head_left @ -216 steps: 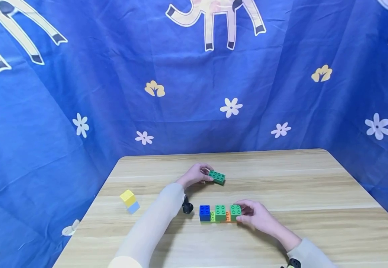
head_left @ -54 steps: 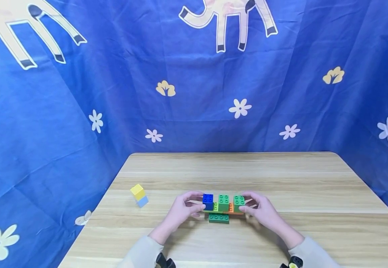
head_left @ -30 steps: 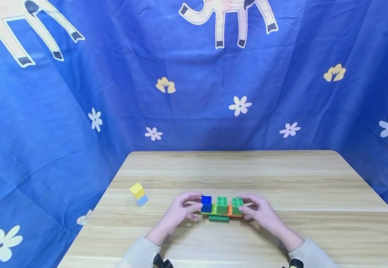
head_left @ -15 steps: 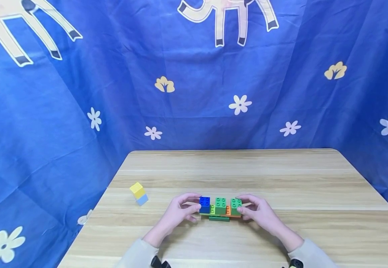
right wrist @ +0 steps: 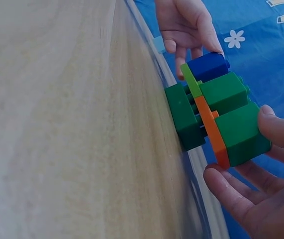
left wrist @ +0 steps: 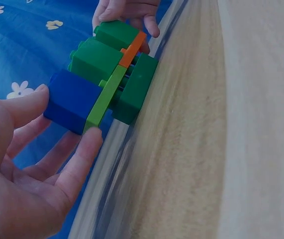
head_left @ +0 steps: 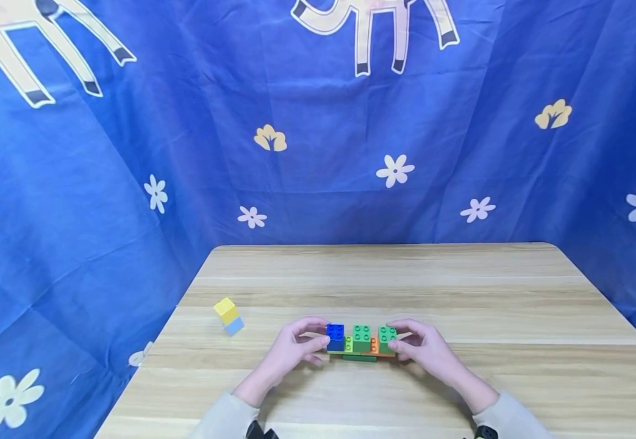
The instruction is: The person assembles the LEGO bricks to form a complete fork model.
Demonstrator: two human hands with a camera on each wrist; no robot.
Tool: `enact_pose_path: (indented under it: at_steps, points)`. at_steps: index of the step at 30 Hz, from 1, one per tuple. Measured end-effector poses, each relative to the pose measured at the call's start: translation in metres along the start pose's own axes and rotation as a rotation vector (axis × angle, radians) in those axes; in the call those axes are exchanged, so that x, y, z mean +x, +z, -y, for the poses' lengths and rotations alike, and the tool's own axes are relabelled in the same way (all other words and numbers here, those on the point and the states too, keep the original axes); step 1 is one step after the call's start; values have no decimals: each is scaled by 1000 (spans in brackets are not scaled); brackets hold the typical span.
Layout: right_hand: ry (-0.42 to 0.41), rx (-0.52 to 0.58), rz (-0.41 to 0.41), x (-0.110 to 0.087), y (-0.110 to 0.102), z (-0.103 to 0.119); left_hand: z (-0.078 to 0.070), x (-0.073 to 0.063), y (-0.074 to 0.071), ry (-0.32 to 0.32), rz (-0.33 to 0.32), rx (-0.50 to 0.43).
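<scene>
A row of toy building bricks is held between both hands. Its base joins a thin lime-green plate (left wrist: pixel 105 97) and a thin orange plate (right wrist: pixel 212 132). On top stand a blue brick (head_left: pixel 335 336), a middle green brick (head_left: pixel 361 338) and a right-end green brick (head_left: pixel 386 339). My left hand (head_left: pixel 294 349) pinches the blue end, with a finger at the lime plate. My right hand (head_left: pixel 426 349) pinches the right-end green brick, a fingertip under the orange plate. A dark green brick (left wrist: pixel 138 89) lies beneath the row's middle, its studs showing in a narrow gap.
A yellow block (head_left: pixel 226 310) and a light blue block (head_left: pixel 233 326) sit together at the table's left. The wooden table (head_left: pixel 460 292) meets a blue patterned cloth (head_left: pixel 318 146) behind and at the sides.
The left hand earlier held the dark green brick farther back; that brick now lies under the row. Both hands have since brought the row nearer and slightly left, covering the brick's studs from above.
</scene>
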State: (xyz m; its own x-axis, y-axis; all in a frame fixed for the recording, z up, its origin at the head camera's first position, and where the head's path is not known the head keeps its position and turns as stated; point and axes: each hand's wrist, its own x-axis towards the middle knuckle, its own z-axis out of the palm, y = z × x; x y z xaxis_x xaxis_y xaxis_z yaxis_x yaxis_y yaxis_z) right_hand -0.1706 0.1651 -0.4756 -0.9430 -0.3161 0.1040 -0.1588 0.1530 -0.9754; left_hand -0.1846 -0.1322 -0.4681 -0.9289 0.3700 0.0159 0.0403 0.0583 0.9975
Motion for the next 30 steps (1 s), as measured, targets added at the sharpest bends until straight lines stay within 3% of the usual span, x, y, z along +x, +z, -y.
enact_pose_path:
  at_steps: [30]
  points:
    - [16,19,-16,1,1,-3,-3,0,2,-4,10,-19]
